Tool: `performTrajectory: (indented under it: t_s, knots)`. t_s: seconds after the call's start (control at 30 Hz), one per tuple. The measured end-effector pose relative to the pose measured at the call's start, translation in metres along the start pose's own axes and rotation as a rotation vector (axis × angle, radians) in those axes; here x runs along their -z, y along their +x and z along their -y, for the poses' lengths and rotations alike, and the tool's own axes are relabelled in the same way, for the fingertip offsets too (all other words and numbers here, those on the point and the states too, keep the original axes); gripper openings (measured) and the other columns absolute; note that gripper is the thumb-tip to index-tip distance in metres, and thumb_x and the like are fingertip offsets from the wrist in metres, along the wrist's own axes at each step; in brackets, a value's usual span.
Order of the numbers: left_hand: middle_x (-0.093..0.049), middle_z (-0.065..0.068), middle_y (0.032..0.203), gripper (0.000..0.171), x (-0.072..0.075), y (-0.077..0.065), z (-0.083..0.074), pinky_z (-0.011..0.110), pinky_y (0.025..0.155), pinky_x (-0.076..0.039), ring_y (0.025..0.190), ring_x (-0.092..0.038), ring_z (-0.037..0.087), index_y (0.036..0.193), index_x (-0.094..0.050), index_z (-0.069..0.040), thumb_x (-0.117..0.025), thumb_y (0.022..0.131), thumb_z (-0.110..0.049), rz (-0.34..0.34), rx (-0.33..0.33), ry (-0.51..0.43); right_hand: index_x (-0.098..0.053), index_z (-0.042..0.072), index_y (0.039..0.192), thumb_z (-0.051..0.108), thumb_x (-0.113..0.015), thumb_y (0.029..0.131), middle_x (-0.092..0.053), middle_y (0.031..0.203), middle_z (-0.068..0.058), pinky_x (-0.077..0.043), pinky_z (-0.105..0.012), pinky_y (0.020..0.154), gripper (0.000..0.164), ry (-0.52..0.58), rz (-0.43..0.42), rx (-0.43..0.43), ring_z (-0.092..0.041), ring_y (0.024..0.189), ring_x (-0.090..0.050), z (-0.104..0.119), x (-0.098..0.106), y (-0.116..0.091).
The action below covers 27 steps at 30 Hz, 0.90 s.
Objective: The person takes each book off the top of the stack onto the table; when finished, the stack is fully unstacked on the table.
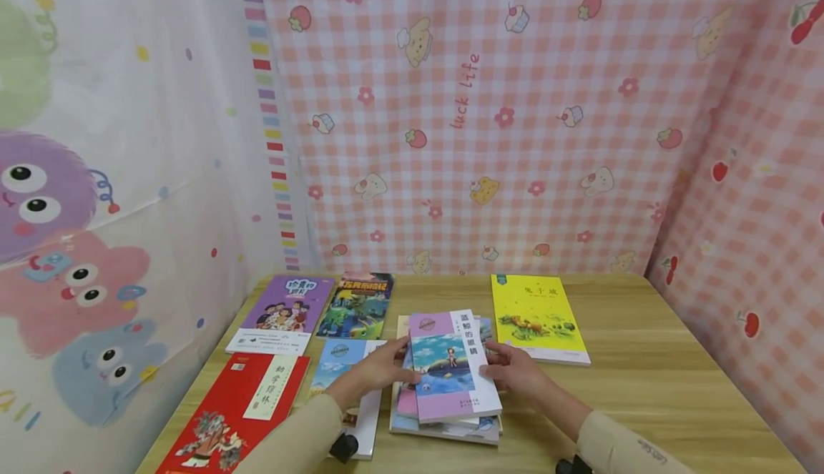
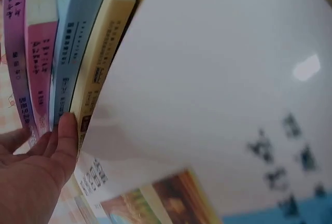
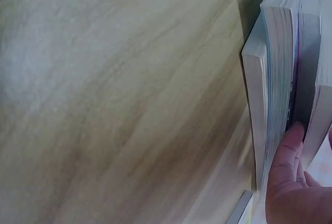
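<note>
A purple-and-white book [image 1: 445, 367] with a girl and blue water on its cover lies on top of a stack of books [image 1: 444, 432], slightly askew. At its left edge, my left hand [image 1: 384, 368] has its thumb on the cover, while its fingertips touch the pink, blue and cream spines [image 2: 93, 68] below. My right hand [image 1: 515, 370] holds the same book at the right edge, thumb at the cover's side. In the right wrist view a fingertip [image 3: 294, 130] reaches into the gap beneath the top book. The palms' inner sides are partly hidden.
A blue-and-white book [image 1: 367, 417] lies left of the stack, partly under my left forearm. Further left are a red book [image 1: 219, 395], a purple book [image 1: 283, 313] and a dark green book [image 1: 357, 306]. A yellow book [image 1: 537, 317] lies behind right on the wooden table [image 1: 644, 381]. Patterned cloths surround it.
</note>
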<state>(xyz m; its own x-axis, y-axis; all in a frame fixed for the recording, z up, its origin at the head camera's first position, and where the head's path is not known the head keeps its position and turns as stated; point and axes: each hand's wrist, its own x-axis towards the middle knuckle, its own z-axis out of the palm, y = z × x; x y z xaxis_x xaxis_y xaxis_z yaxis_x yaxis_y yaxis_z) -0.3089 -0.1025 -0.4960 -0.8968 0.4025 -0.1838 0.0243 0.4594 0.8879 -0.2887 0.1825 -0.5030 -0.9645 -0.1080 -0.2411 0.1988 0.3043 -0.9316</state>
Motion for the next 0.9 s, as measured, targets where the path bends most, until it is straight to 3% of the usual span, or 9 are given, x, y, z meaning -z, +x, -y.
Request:
performTrajectory:
  t_s: [0.2,0.43,0.63,0.9]
  knots:
    - [-0.041,0.026,0.145,0.085,0.006,-0.005,0.007,0.058,0.106,-0.035,0.134,-0.038,0.044,0.153,-0.034,-0.001,-0.08,0.081,-0.005,0.042,-0.025,0.045,-0.043,-0.002,0.147,0.008,-0.07,0.092,-0.061,0.127,-0.016,-0.055,-0.034,0.075,0.063,-0.02,0.006,-0.017,-0.022,0.095,-0.063,0.0,-0.002,0.001]
    - [-0.032,0.024,0.148,0.085,0.002,-0.006,0.008,0.057,0.104,-0.038,0.133,-0.036,0.045,0.153,-0.031,0.003,-0.079,0.083,-0.005,0.064,-0.079,0.067,-0.041,-0.006,0.147,-0.002,-0.066,0.09,-0.059,0.126,-0.019,-0.057,-0.039,0.077,0.062,0.087,0.038,-0.032,-0.024,0.093,-0.064,-0.001,0.003,0.0]
    - [-0.029,0.023,0.149,0.088,-0.001,-0.006,0.009,0.056,0.103,-0.039,0.132,-0.037,0.045,0.154,-0.028,0.001,-0.079,0.083,-0.005,0.056,-0.075,0.078,-0.039,-0.005,0.148,-0.003,-0.065,0.091,-0.061,0.123,-0.018,-0.057,-0.042,0.078,0.063,0.114,0.075,-0.074,-0.025,0.092,-0.065,-0.001,0.012,-0.002]
    - [-0.028,0.02,0.15,0.09,-0.001,-0.007,0.006,0.057,0.102,-0.039,0.132,-0.038,0.044,0.156,-0.027,-0.003,-0.08,0.083,-0.007,0.06,-0.039,0.062,-0.03,-0.007,0.151,0.001,-0.062,0.094,-0.056,0.135,-0.025,-0.057,-0.044,0.077,0.066,0.168,0.166,-0.081,-0.029,0.094,-0.07,-0.001,0.017,-0.002]
